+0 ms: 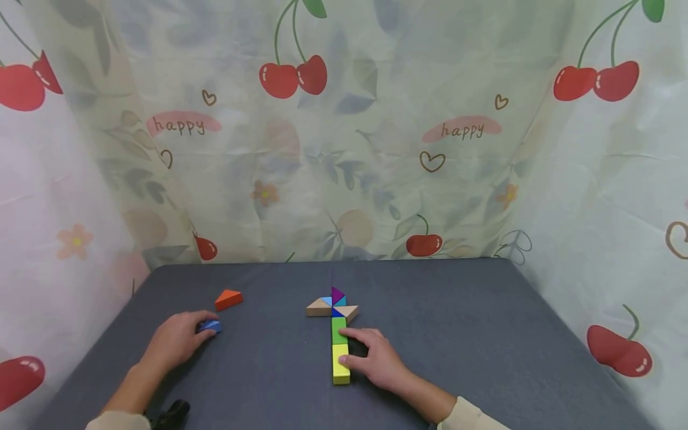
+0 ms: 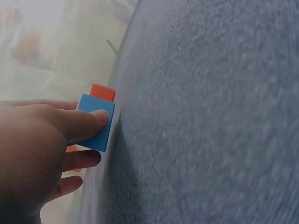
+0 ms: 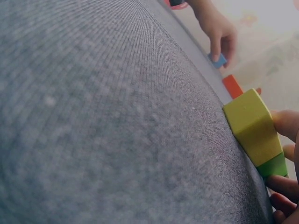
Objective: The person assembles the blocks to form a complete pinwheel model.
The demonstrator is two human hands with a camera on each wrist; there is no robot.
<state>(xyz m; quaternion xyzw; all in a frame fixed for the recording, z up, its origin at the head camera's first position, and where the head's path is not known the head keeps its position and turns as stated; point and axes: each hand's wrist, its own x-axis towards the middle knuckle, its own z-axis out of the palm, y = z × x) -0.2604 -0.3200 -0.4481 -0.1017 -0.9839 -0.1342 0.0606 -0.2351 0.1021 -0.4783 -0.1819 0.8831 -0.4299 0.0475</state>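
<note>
On the left side of the table, my left hand [image 1: 174,341] pinches a blue block [image 2: 91,104] between thumb and fingers. Just beyond it lies an orange triangular block [image 1: 229,300]. My right hand [image 1: 380,361] touches the near part of a block figure, its index finger on a green block [image 1: 338,324] and its thumb on a yellow block [image 1: 341,374]. These two lie end to end. At the far end of the green one sits a pinwheel of triangles: purple [image 1: 337,295], dark blue [image 1: 337,312], light blue, and wooden pieces [image 1: 319,308] to the left and right.
A dark grey cloth covers the table [image 1: 457,334]. Curtains printed with cherries [image 1: 292,77] enclose its back and sides. A small black object [image 1: 174,413] is beside the left wrist, near the front.
</note>
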